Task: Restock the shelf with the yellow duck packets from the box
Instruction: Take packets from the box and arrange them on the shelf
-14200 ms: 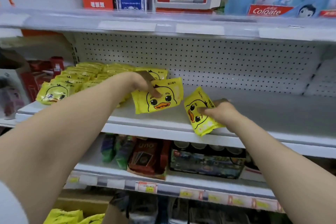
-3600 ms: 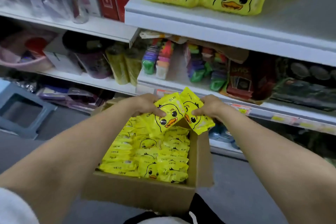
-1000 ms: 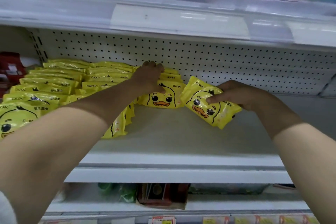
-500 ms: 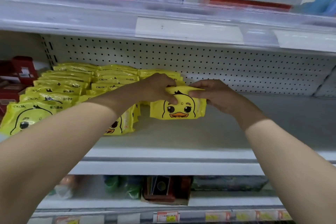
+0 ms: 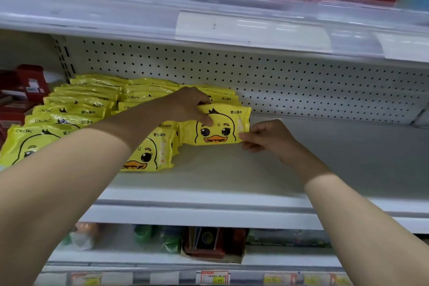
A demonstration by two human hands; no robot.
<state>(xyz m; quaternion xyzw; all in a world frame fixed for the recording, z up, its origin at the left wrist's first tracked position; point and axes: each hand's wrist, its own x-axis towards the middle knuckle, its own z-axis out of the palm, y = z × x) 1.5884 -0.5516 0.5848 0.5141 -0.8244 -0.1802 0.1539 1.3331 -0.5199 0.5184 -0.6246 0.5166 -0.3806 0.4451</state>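
On the shelf (image 5: 232, 169), left hand (image 5: 185, 108) and right hand (image 5: 267, 137) grip duck packet (image 5: 222, 129) upright, crosswise.

Two forearms bare as far as visible; left hand (image 5: 188, 109), right hand (image 5: 267, 137) bare likewise.

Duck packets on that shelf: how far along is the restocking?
Done: rows of stacked packets fill the left of the shelf. In hand: the left hand and right hand hold one duck packet beside them. Left: the shelf's right part is bare; the box is out of view.
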